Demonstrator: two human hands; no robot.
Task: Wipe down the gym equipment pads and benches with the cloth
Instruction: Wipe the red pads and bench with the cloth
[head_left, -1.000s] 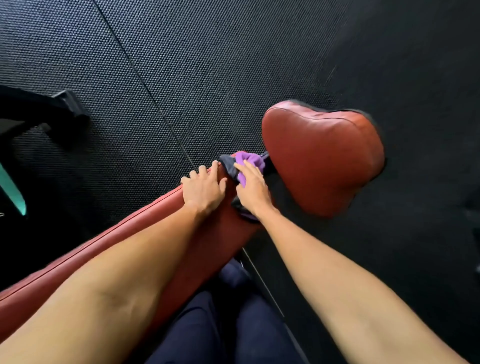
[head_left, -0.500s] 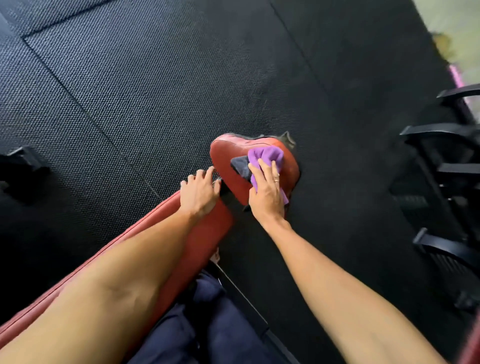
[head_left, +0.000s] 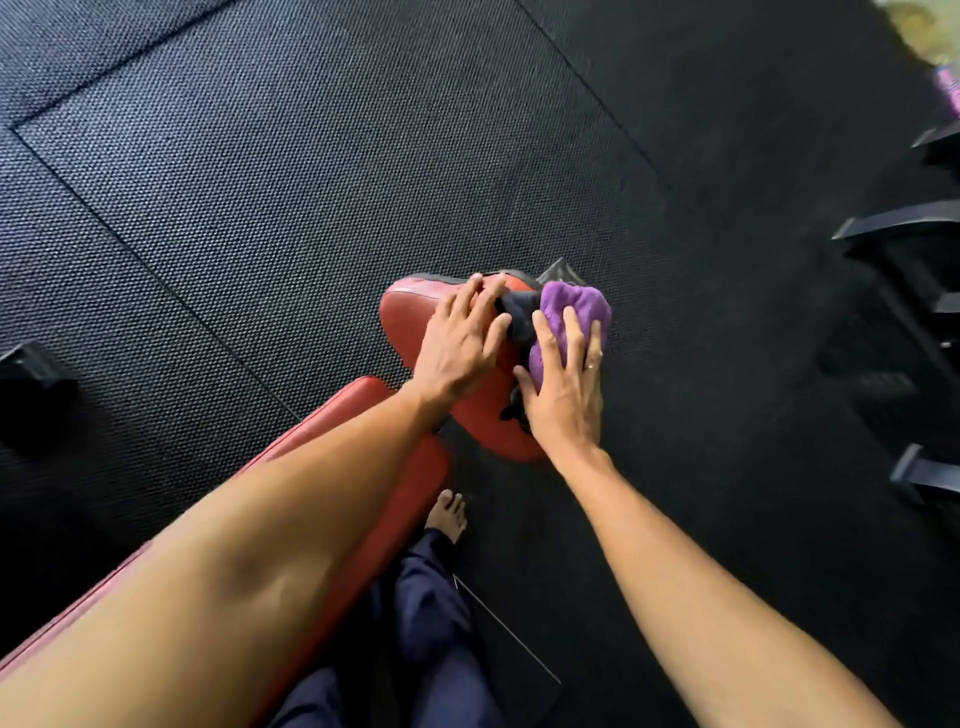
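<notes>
Black dimpled rubber mats cover the gym floor, with dark metal rack feet along the right side. A long red bench runs up from the lower left to a rounded red pad. The left hand lies flat on that pad, fingers spread and loose. The right hand, fingers straight, presses the purple cloth against the pad's right edge.

Person viewed from their own head, two bare forearms, unadorned left hand, right hand with a thin pale ring on its fourth finger, loose dark navy trousers with soft folds, one bare foot, toes showing below the hem.
</notes>
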